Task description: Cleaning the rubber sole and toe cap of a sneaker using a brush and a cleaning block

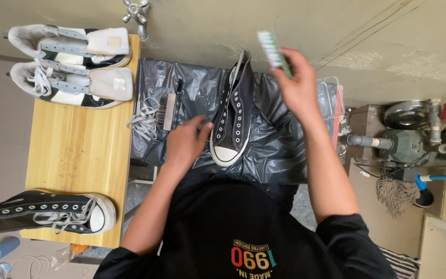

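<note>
Shoe in hand: your left hand (pixel 184 140) is resting its loosely curled fingers against the side of a black canvas high-top sneaker (pixel 232 116), which is lying unlaced with white eyelets and a white rubber toe cap pointing toward you.
Brush: your right hand (pixel 298 85) is pinching a slim green-backed brush (pixel 273 50) with pale bristles, fingers closed on its lower end, raised above and to the right of the shoe.
Surface under the shoe: a crinkled, glossy black plastic bag (pixel 274 144) is spreading beneath both hands.
Beside your left fingers: a wood-backed brush with dark bristles (pixel 167 110) is lying just past your fingertips, next to a heap of grey-white laces (pixel 143 118).
Further left: a pale wooden bench (pixel 81 155) is carrying a second black high-top (pixel 47 212), still laced, near your elbow side.
Far end of bench: two white-and-black hook-strap sneakers (pixel 70 64) are sitting side by side, soft beige tongues up.
Wall above: a metal tap (pixel 138 14) is sticking out over the bag.
Right of your right arm: a grey-green motor unit (pixel 406 142) and a string mop head (pixel 396 191) are sitting on the floor.
</note>
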